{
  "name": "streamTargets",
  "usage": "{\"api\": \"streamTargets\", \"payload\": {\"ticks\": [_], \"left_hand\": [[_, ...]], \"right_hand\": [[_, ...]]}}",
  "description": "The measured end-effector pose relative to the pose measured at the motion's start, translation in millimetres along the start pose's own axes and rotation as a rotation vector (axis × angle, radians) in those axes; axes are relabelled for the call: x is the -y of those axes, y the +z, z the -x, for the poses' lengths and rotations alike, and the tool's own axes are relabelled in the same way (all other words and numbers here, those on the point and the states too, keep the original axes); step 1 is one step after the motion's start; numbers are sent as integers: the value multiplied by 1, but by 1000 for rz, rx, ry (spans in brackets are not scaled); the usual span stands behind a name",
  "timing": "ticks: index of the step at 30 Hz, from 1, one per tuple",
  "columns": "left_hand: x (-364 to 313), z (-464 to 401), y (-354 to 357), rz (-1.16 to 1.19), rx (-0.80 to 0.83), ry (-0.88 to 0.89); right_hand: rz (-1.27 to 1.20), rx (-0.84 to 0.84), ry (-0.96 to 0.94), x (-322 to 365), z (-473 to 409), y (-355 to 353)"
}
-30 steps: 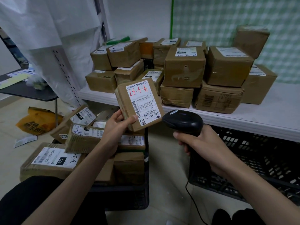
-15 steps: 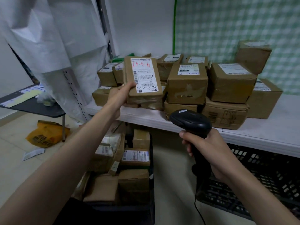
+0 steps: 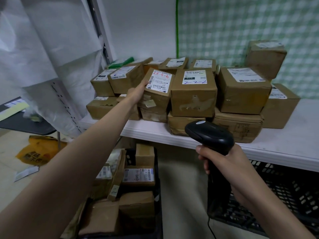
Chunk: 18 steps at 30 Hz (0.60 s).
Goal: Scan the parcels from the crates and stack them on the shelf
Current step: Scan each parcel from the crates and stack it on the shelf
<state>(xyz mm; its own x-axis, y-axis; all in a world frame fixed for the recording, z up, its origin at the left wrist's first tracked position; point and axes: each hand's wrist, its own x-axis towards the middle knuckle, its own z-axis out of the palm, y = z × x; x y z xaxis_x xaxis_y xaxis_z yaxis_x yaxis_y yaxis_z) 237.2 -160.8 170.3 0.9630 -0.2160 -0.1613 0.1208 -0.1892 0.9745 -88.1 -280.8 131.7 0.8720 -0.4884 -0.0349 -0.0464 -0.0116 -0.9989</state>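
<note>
The small brown parcel with red writing on its label sits on top of the stacked boxes on the white shelf, pressed up against the bigger carton to its right. The left hand grips its left side, arm stretched out. The right hand is wrapped round the handle of the black scanner, held low before the shelf edge. Below, a black crate holds more parcels; another crate stands under the shelf.

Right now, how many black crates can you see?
2: one crate bottom centre, holding parcels; another crate under the shelf, right. More may be hidden.
</note>
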Motion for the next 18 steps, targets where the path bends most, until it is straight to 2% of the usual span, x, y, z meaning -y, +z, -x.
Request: {"api": "streamTargets", "payload": {"ticks": [5, 10, 15, 18], "left_hand": [[11, -20, 13, 40, 24, -42], [20, -46, 0, -80, -43, -46], [5, -7, -6, -248, -70, 45], [5, 24, -11, -431, -115, 173]], "right_hand": [[7, 12, 8, -3, -3, 2], [20, 45, 13, -7, -5, 10], [47, 65, 13, -8, -3, 19], [73, 68, 11, -10, -1, 26]]}}
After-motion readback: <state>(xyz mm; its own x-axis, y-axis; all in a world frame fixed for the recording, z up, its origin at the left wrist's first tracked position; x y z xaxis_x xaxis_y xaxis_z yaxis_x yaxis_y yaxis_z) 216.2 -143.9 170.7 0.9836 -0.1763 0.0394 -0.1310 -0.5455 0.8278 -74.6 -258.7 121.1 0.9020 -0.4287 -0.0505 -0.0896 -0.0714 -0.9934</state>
